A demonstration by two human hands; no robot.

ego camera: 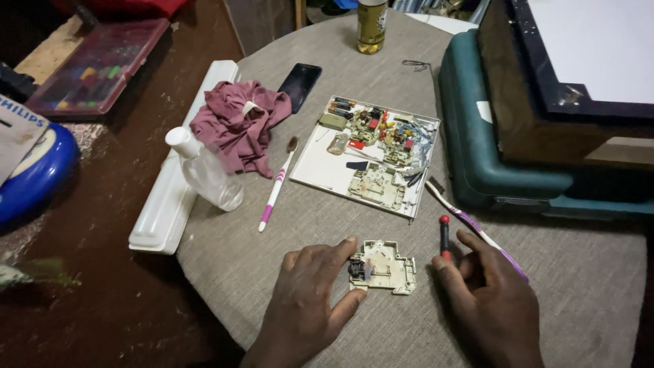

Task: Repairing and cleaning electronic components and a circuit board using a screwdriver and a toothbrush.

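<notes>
- left hand [308,300] is resting flat-ish on the grey cloth-covered table [579,272], fingers spread fairly wide, not gripping anything. index fingertip and thumb are touching the left edge of a small cream plastic breaker housing [383,266].
- that housing lies flat on the table between the two hands, near the bottom middle of the view, with a dark bit at its left end right by the left fingers.
- right hand [487,300] sits just to the right of the housing, fingers curled in loosely around the lower end of a small red-tipped screwdriver [444,235]. the tool stands more or less upright in the view, red end pointing away from the person. can't really tell how tight the grip is, but the fingers are on it.
- a purple and white toothbrush [470,225] runs diagonally under or behind the right hand, toward the white tray.
- white tray [320,170] further up the table, loaded with circuit bits, a second cream housing, small batteries and colourful parts.
- left of the tray: a pink and white toothbrush [276,187], a crumpled maroon cloth [238,123], a clear plastic bottle [203,170] lying tilted, and a black phone [300,83].
- a long white plastic cover [160,218] lies along the table's left edge.
- a teal case [490,150] sits on the right with a dark wooden box on top, and a can [372,26] stands at the far edge.
</notes>
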